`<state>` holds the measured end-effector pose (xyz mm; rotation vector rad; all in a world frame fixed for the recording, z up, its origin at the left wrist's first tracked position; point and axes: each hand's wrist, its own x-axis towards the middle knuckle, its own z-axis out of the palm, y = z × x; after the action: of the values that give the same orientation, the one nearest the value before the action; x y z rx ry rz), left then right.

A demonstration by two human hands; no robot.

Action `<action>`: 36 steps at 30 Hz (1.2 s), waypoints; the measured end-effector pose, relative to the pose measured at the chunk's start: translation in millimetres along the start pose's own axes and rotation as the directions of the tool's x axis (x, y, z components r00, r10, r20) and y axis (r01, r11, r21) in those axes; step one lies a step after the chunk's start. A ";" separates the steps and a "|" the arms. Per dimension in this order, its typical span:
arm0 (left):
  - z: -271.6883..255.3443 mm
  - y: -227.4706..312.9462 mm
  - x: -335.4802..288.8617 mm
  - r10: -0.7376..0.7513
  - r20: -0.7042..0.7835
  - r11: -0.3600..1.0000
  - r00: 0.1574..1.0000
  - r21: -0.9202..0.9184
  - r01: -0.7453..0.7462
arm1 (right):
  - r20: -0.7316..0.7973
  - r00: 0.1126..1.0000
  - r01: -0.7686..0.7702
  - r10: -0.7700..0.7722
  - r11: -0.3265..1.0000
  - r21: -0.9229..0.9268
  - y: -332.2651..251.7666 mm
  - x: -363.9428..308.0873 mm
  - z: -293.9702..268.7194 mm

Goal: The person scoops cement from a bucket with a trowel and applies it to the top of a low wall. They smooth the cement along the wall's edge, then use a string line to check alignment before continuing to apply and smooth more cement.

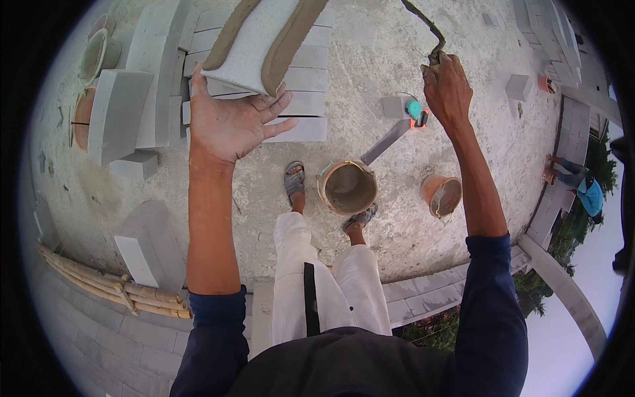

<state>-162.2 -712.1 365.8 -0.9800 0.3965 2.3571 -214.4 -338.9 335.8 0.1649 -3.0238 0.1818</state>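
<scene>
A light grey building block [254, 46] with strips of wet mortar along both long edges rests on my left hand [231, 129]. The thumb lies at one side of the block's near end, and the spread fingers reach past the other side. The block's far end is cut off by the top of the view. My right hand [448, 92] is closed round the handle of a mortar-smeared trowel [433, 30], raised to the right. Only its thin bent neck shows above the fist; the blade is out of view.
A bucket of mortar [320, 188] stands between my feet, an orange bucket [433, 187] right of it. A handsaw [387, 141] lies near a teal round object [413, 108]. Stacked blocks [301, 102] lie ahead, large blocks [122, 119] at left. Another person [587, 193] is far right.
</scene>
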 end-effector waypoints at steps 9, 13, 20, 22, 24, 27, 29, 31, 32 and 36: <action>-14.1 -20.7 17.6 0.085 0.019 0.985 0.996 0.151 -0.087 | 0.803 0.457 -0.478 0.382 0.867 -0.140 46.5 -450.9 174.8; -24.5 -14.9 19.6 0.091 0.009 0.984 0.996 0.150 -0.091 | 0.777 0.451 -0.388 0.439 0.881 -0.273 43.4 -502.6 303.2; -36.5 1.1 18.8 0.028 0.107 0.988 0.994 0.151 -0.044 | 0.784 0.407 -0.472 0.468 0.843 -0.258 15.4 -495.8 414.0; -34.2 -2.1 19.4 0.036 0.063 0.990 0.997 0.131 -0.044 | 0.872 0.361 -0.404 0.330 0.898 -0.172 5.5 -503.1 412.0; -28.1 -5.6 19.8 0.060 0.017 0.989 0.998 0.135 -0.062 | 0.885 0.391 -0.477 0.253 0.878 -0.040 4.5 -510.2 406.9; -22.1 -9.1 20.2 0.111 -0.032 0.973 0.993 0.207 -0.102 | 0.926 0.336 -0.619 0.171 0.781 0.080 23.0 -517.0 406.8; -22.5 -11.2 19.2 0.093 -0.046 0.986 0.995 0.144 -0.086 | 0.935 0.313 -0.699 0.167 0.707 0.107 42.1 -530.3 405.5; -24.5 -13.9 19.5 0.110 0.006 0.974 0.994 0.199 -0.108 | 0.920 0.338 -0.721 0.200 0.683 0.116 57.6 -548.8 401.6; -25.1 -16.0 19.9 0.065 0.041 0.985 0.997 0.156 -0.071 | 0.918 0.315 -0.725 0.241 0.685 0.068 65.4 -555.9 398.0; -18.0 -26.7 21.7 0.089 -0.021 0.989 0.996 0.123 -0.086 | 0.863 0.426 -0.791 0.271 0.575 0.209 92.7 -558.3 332.5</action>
<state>-148.9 -690.8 336.2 -0.9545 0.5977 2.3682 293.3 -232.3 -66.4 -1.1031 -3.5016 1.5446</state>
